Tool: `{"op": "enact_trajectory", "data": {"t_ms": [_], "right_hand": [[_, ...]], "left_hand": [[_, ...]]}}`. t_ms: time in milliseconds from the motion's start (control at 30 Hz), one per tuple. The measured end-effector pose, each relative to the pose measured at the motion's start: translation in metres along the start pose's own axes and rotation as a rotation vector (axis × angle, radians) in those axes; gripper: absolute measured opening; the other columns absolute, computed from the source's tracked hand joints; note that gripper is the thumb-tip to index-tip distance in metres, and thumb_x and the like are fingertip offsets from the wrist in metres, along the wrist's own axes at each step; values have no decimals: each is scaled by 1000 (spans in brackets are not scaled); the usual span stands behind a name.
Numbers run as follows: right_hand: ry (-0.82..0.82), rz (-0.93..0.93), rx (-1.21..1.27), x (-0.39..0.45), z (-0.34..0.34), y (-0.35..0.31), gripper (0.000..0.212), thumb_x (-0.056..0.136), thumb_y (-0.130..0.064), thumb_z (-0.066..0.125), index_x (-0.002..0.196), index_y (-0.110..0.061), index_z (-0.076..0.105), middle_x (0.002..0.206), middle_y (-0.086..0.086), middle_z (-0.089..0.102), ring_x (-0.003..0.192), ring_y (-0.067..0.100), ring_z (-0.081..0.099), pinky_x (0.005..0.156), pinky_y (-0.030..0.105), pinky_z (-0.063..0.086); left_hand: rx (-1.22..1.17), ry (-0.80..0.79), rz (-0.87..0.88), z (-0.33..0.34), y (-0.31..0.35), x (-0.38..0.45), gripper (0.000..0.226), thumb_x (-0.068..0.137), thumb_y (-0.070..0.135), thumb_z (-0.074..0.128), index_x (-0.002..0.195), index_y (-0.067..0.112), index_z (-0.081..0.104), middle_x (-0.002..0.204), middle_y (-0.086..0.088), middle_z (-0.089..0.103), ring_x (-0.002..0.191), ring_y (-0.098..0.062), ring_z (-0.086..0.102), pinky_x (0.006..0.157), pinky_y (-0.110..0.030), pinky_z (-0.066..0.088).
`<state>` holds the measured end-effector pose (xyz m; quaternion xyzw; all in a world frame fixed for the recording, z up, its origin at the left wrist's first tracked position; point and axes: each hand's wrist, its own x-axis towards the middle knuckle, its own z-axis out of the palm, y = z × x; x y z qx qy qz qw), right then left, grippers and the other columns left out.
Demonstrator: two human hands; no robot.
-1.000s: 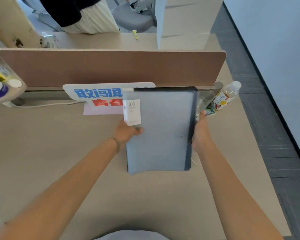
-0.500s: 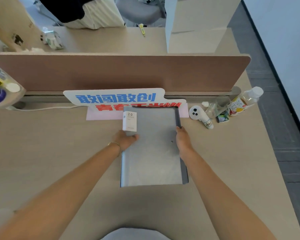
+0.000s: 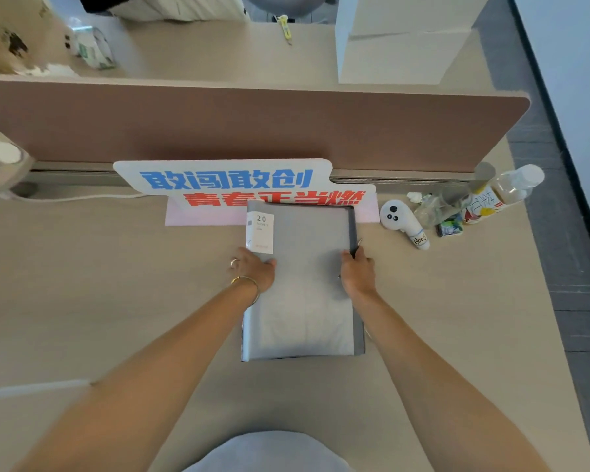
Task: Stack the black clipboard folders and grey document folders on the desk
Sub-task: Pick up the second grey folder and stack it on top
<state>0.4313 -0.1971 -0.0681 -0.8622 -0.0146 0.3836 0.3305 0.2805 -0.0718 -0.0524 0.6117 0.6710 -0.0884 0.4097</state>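
A grey document folder (image 3: 304, 294) with a white "20" label lies flat on the desk, on top of a pile. A dark edge of a black clipboard folder (image 3: 359, 321) shows along its right side and under it. My left hand (image 3: 254, 269) rests on the folder's left edge, fingers on the cover just below the label. My right hand (image 3: 356, 274) holds the pile's right edge, fingers curled over it. How many folders lie underneath is hidden.
A white sign with blue and red characters (image 3: 239, 183) stands right behind the pile, against the brown divider panel (image 3: 252, 124). To the right lie a white controller (image 3: 402, 223), a clear cup (image 3: 435, 207) and a bottle (image 3: 501, 194). The desk's right edge drops to dark floor.
The pile, held tilted above the desk a second ago, has come down flat onto it. Both hands stayed on its side edges; the view has shifted, uncovering the sign and the controller.
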Motion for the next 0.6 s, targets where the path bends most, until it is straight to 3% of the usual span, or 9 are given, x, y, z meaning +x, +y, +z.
{"op": "enact_trajectory", "data": {"t_ms": [167,300,400,533,600], "right_hand": [[79,-70,-29,-10,-4,-4,45,99,-32,35,136,-11,49,127,21,55,117,42,54,101,47,45],[45,-132,13,-29,-6,1,58,99,-23,42,155,-14,32,154,10,42,138,32,43,111,37,35],[32,-168,69,-47,-16,-2,57,100,-21,44,155,-17,34,159,7,36,143,27,39,113,33,32],[30,-252,171,-65,-27,1,58,93,-27,46,150,-23,41,155,2,43,139,24,46,114,47,37],[23,-331,293,-82,-30,-12,54,93,-26,47,147,-24,46,151,-1,46,137,20,47,115,43,38]], "left_hand": [[3,69,-13,14,0,-2,54,93,35,59,131,6,35,138,-22,45,132,-41,42,105,-45,38],[15,112,-14,21,4,-11,51,93,33,59,129,7,35,140,-21,41,131,-40,40,106,-48,38],[-65,104,-18,14,10,-22,53,92,28,59,133,8,33,138,-22,41,129,-41,40,106,-47,38],[-160,161,112,5,7,-38,63,90,19,58,146,16,29,135,-22,44,130,-43,41,108,-54,37],[-247,206,247,-4,16,-55,64,94,18,56,152,19,27,137,-20,45,132,-41,41,109,-54,38]]}}
